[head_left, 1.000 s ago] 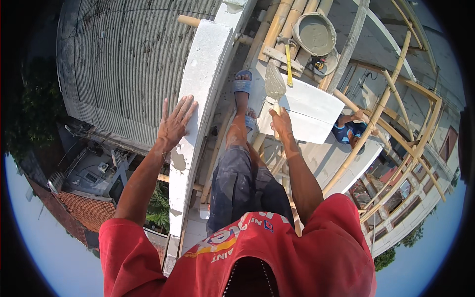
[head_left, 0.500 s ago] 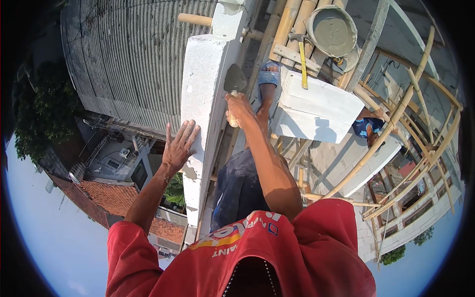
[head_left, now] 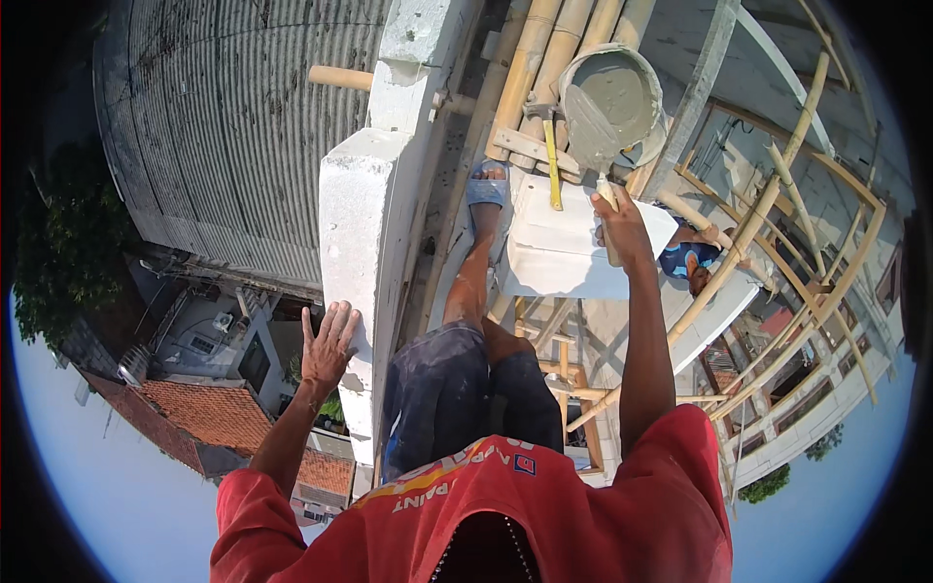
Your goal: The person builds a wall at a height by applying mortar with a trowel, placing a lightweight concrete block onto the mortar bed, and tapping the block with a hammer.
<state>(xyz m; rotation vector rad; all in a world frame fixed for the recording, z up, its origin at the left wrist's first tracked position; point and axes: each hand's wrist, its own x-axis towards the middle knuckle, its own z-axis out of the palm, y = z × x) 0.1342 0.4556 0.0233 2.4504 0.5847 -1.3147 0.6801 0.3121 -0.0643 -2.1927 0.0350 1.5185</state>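
My left hand (head_left: 328, 347) lies with fingers spread against the side of the white block wall (head_left: 355, 209). My right hand (head_left: 622, 228) grips the handle of a trowel (head_left: 589, 117). The trowel's blade reaches over the round bucket (head_left: 658, 100) and lies at the grey wet mortar (head_left: 627, 92) inside it; how deep it sits I cannot tell. Just left of the bucket, a hammer (head_left: 553, 165) with a yellow handle rests across a wooden piece and a large white block (head_left: 554, 257).
Bamboo poles (head_left: 530, 68) form the platform beneath the bucket. My sandalled foot (head_left: 486, 185) stands beside the wall. A co-worker (head_left: 692, 260) is lower down at right, behind bamboo scaffolding (head_left: 743, 238). A corrugated roof (head_left: 238, 126) lies beyond the wall at left, with a drop below.
My right hand has swung right with the trowel, from beside the wall to the mortar bucket. My left hand stays at the wall. The view has shifted slightly.
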